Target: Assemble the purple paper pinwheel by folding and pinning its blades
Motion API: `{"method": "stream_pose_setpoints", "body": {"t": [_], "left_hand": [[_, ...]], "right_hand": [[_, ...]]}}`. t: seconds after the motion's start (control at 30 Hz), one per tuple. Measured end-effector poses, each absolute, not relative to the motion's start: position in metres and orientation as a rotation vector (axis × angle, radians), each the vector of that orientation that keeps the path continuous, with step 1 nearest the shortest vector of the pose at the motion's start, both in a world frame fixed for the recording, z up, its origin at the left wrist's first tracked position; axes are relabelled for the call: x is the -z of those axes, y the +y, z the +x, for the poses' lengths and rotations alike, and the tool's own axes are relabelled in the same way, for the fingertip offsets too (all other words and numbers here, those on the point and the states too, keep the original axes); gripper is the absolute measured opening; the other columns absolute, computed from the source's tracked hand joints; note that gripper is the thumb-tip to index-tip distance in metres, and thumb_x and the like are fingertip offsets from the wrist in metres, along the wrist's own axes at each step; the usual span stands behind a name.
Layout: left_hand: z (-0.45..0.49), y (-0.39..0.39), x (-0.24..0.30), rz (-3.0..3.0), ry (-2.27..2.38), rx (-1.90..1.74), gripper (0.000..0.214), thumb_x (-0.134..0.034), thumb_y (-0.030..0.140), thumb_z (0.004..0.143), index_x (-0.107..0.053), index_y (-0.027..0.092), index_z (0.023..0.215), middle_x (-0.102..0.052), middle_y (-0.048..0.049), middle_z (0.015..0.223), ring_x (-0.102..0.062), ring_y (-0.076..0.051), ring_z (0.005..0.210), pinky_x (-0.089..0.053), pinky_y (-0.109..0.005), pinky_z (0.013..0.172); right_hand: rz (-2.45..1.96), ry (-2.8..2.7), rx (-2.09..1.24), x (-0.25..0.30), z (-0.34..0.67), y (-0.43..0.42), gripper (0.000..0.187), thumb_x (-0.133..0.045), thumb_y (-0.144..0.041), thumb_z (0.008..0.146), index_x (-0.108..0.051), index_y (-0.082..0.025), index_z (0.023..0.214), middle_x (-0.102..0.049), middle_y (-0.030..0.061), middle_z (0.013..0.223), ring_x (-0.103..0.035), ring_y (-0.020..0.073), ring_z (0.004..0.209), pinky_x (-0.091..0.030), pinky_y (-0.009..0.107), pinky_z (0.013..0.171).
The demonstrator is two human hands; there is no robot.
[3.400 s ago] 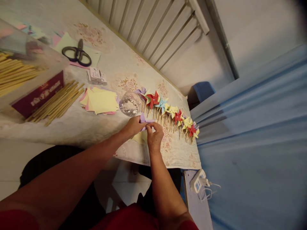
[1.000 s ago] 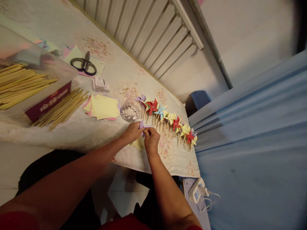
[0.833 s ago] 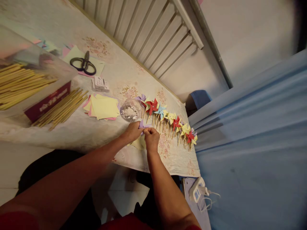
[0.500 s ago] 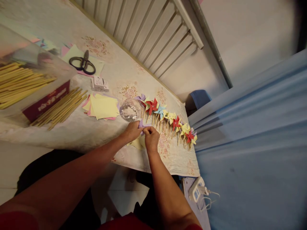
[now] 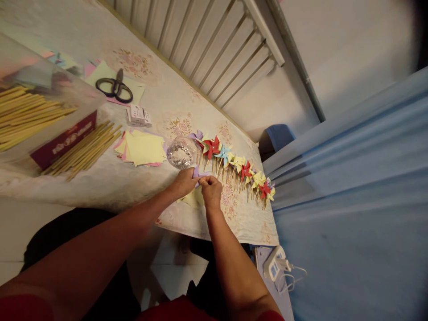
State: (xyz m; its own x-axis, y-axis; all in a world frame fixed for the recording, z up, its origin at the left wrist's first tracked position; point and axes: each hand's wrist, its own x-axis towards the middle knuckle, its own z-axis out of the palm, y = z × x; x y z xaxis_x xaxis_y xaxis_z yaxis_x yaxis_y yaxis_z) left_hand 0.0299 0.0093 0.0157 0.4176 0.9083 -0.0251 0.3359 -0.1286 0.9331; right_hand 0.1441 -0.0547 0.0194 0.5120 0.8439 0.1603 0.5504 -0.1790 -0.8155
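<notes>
My left hand [image 5: 184, 182] and my right hand [image 5: 210, 191] meet at the table's near edge, both pinched on a small folded purple paper piece [image 5: 198, 172]. Some yellow paper [image 5: 193, 199] lies under my hands. Just beyond them a row of finished paper pinwheels [image 5: 234, 161] on sticks, red, yellow, blue and purple, runs to the right. A clear round container of shiny bits [image 5: 181, 152] sits right behind my left hand.
A stack of yellow and pink paper squares [image 5: 142, 148], loose wooden sticks [image 5: 86, 149], a clear box of sticks [image 5: 33, 118], black scissors [image 5: 114, 87] and a small white box [image 5: 138, 116] lie on the flowered tablecloth [image 5: 160, 96]. A blue curtain [image 5: 351, 200] hangs right; a white plug adapter [image 5: 274, 266] sits below.
My hands stay pinched on the purple paper, with only small finger shifts. The view has drifted slightly.
</notes>
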Motion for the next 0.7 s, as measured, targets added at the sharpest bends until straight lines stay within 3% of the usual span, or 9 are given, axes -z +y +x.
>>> {"method": "stream_pose_setpoints", "body": {"t": [0.1, 0.3, 0.53, 0.7], "left_hand": [[0.0290, 0.0094, -0.0162, 1.691, 1.110, -0.726, 0.008, -0.058, 0.015, 0.079, -0.060, 0.016, 0.071, -0.061, -0.0005, 0.067, -0.051, -0.015, 0.065, -0.034, -0.026, 0.059], [0.0283, 0.0096, -0.0197, 1.725, 1.132, -0.708, 0.008, -0.056, 0.015, 0.079, -0.061, 0.016, 0.073, -0.061, -0.0010, 0.068, -0.050, -0.015, 0.066, -0.035, -0.027, 0.062], [0.0279, 0.0089, -0.0185, 1.688, 1.109, -0.716, 0.008, -0.057, 0.015, 0.079, -0.061, 0.016, 0.072, -0.062, -0.0018, 0.069, -0.053, -0.016, 0.067, -0.035, -0.027, 0.061], [0.0281, 0.0102, -0.0188, 1.695, 1.129, -0.715, 0.008, -0.057, 0.013, 0.078, -0.064, 0.015, 0.075, -0.064, -0.0026, 0.070, -0.055, -0.017, 0.069, -0.037, -0.026, 0.063]], "right_hand": [[-1.879, -1.131, -0.417, -0.0191, 0.1426, -0.0538, 0.017, -0.057, -0.031, 0.076, -0.057, -0.021, 0.062, -0.053, -0.0053, 0.056, -0.046, 0.0134, 0.055, -0.039, 0.026, 0.058], [-1.831, -1.438, -0.212, -0.0278, 0.1442, -0.0573, 0.014, -0.056, -0.027, 0.079, -0.062, -0.022, 0.066, -0.064, -0.0014, 0.068, -0.056, 0.0162, 0.068, -0.043, 0.029, 0.072], [-1.871, -1.113, -0.464, -0.0191, 0.1432, -0.0526, 0.017, -0.058, -0.030, 0.075, -0.056, -0.022, 0.061, -0.054, -0.0055, 0.056, -0.046, 0.0133, 0.054, -0.039, 0.026, 0.059], [-1.814, -1.456, -0.241, -0.0278, 0.1458, -0.0554, 0.015, -0.055, -0.027, 0.078, -0.061, -0.021, 0.066, -0.061, -0.0018, 0.068, -0.054, 0.0155, 0.067, -0.041, 0.028, 0.071]]}}
